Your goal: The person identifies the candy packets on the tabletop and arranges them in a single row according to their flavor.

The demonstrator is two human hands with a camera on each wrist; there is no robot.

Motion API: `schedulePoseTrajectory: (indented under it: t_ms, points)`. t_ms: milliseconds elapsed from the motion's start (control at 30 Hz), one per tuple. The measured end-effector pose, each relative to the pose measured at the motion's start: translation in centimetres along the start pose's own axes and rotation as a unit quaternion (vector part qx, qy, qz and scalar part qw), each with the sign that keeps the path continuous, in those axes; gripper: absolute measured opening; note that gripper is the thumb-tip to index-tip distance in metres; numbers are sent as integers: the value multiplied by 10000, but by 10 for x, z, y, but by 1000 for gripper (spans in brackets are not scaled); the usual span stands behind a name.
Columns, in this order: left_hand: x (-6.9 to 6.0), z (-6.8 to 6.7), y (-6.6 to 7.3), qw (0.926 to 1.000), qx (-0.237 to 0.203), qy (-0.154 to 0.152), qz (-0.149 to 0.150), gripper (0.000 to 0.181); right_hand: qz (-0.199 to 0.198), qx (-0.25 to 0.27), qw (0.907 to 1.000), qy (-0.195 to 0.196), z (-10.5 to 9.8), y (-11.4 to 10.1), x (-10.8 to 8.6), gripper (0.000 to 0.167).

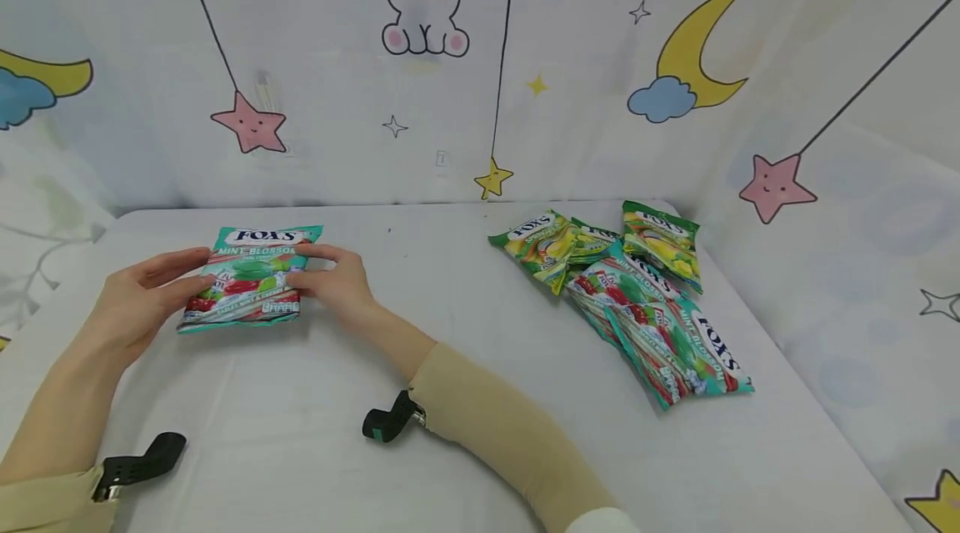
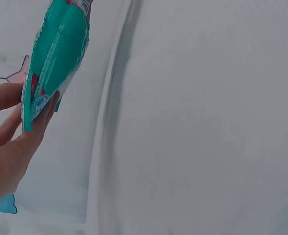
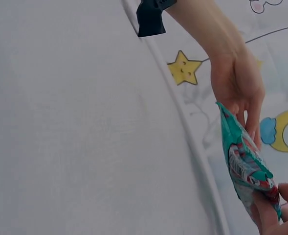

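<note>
In the head view, we find the tabletop across the centre and bottom of the frame, with the backdrop behind its far edge. At centre left, we locate the held bag between the left fingers and the right fingers. At centre right, five bags lie grouped on the tabletop. The front bag overlaps the middle bag. Behind these, we identify, left to right, the left bag, the rear bag and the corner bag.
</note>
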State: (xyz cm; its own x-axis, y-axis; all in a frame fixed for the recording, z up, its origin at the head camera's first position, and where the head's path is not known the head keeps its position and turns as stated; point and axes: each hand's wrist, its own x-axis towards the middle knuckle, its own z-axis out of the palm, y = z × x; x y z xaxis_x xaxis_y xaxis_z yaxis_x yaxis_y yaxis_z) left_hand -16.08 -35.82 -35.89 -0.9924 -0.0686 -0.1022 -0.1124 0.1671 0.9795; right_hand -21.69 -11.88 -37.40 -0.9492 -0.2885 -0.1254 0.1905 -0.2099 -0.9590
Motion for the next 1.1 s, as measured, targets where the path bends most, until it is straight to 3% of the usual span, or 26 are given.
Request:
schedulePoseTrajectory:
  t_ms: [333, 600, 800, 967, 1100]
  points:
    - [1, -19, -9, 9961, -859, 204, -71, 43, 18, 198, 9998, 74, 26, 9, 5, 40]
    - [3, -31, -18, 9952, -756, 520, -345, 52, 111, 612, 9980, 84, 44, 22, 12, 41]
    - [0, -40, -22, 9908, -1173, 567, -372, 33, 150, 835, 9964, -9, 53, 32, 18, 44]
    - [2, -39, -24, 9855, -1567, 551, -333, 28, 165, 924, 9954, -184, 51, 36, 21, 49]
    - [1, -42, -27, 9822, -1728, 620, -387, 28, 363, 865, 9939, -576, 50, 38, 21, 53]
